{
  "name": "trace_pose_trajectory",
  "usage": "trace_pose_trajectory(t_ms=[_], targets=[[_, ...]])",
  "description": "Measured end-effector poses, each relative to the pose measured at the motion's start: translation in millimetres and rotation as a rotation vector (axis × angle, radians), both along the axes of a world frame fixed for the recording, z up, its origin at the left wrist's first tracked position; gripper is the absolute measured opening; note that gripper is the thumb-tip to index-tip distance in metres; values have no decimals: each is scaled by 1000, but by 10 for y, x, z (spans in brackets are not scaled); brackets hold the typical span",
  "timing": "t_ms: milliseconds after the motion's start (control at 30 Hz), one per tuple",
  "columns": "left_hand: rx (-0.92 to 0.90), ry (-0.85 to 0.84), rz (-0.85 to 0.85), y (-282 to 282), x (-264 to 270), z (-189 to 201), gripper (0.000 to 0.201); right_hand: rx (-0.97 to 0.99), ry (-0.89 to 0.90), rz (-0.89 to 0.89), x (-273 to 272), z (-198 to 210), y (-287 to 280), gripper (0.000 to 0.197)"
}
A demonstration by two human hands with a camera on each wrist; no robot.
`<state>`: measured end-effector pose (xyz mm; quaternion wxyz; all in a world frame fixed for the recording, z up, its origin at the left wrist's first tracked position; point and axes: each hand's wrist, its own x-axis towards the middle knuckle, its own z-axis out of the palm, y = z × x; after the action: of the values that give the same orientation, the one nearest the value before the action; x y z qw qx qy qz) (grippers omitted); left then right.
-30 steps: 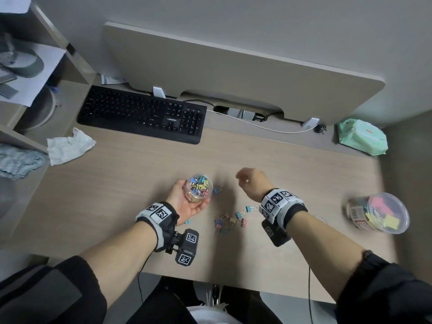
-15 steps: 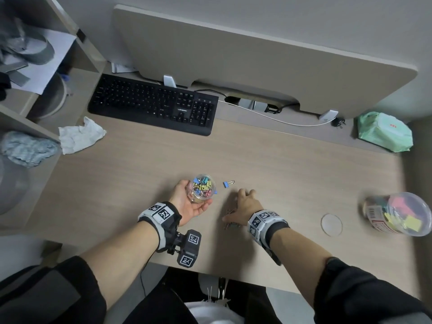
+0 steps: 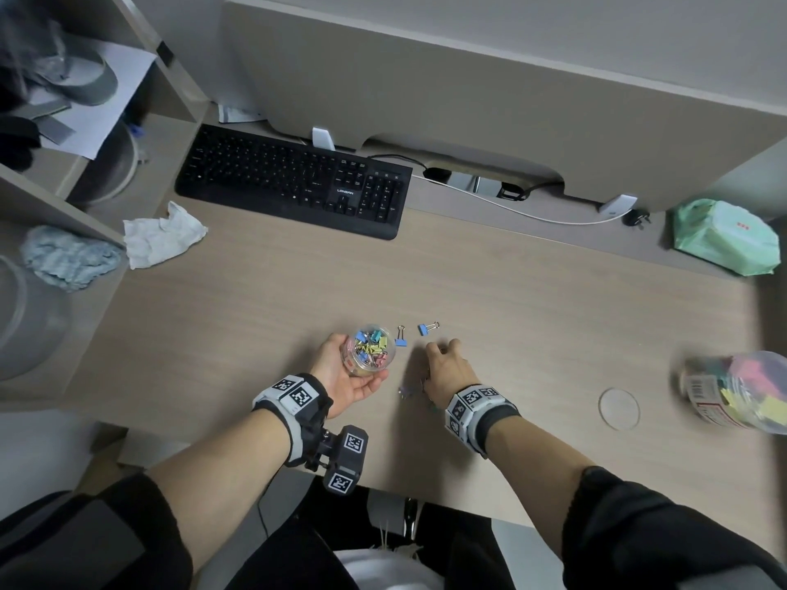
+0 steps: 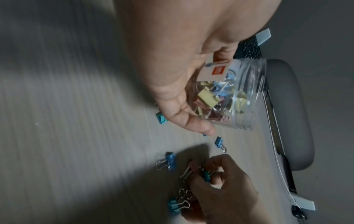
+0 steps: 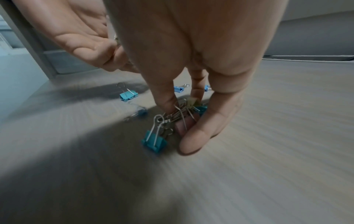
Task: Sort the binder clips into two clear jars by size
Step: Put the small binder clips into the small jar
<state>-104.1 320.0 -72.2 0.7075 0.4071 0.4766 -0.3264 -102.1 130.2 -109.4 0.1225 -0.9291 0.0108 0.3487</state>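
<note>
My left hand (image 3: 337, 368) grips a small clear jar (image 3: 369, 350) full of small coloured binder clips, its mouth turned upward just above the desk. My right hand (image 3: 443, 364) is down on the desk to the right of the jar. Its fingers (image 5: 188, 141) curl round a bunch of small clips (image 5: 180, 116), among them a pink clip (image 5: 182, 126) and a teal clip (image 5: 154, 142). Two blue clips (image 3: 401, 336) (image 3: 427, 328) lie loose just beyond the hands. A larger clear jar (image 3: 743, 393) with bigger coloured contents stands blurred at the far right.
A round clear lid (image 3: 618, 409) lies flat between my right hand and the larger jar. A black keyboard (image 3: 294, 181) sits at the back under a raised shelf. A crumpled tissue (image 3: 162, 234) is at the left, a green packet (image 3: 726, 236) at the back right.
My right hand dropped from beside the jar's mouth to the clips on the desk and curled its fingers round them. The left hand kept hold of the jar.
</note>
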Motion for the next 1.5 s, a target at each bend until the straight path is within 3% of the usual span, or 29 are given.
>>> trace_pose_trajectory(t_ms=[200, 300, 533, 633, 733, 967, 1067, 1267, 1500], targets=[[9, 3, -14, -35, -69, 12, 51, 0, 23, -57, 46, -27, -43, 43], [9, 11, -11, -40, -96, 10, 52, 41, 82, -195, 134, 9, -125, 47], [11, 3, -24, -106, -93, 30, 52, 233, 118, -491, 234, 86, -413, 6], [10, -1, -32, -146, -90, 36, 52, 395, 142, -651, 264, 191, -454, 6], [1, 0, -35, -190, -83, 39, 52, 541, 131, -689, 325, 336, -431, 9], [-20, -6, -43, -312, -38, 89, 56, 741, 21, -512, 409, 812, -77, 9], [-42, -37, -46, -363, 5, 145, 52, 654, 1, -341, 411, 915, 46, 4], [-66, -73, -35, -390, 37, 213, 47, 456, -189, 12, 398, 956, 137, 16], [-90, -91, 18, -331, 84, 223, 51, 600, -157, -56, 418, 1036, 171, 19]])
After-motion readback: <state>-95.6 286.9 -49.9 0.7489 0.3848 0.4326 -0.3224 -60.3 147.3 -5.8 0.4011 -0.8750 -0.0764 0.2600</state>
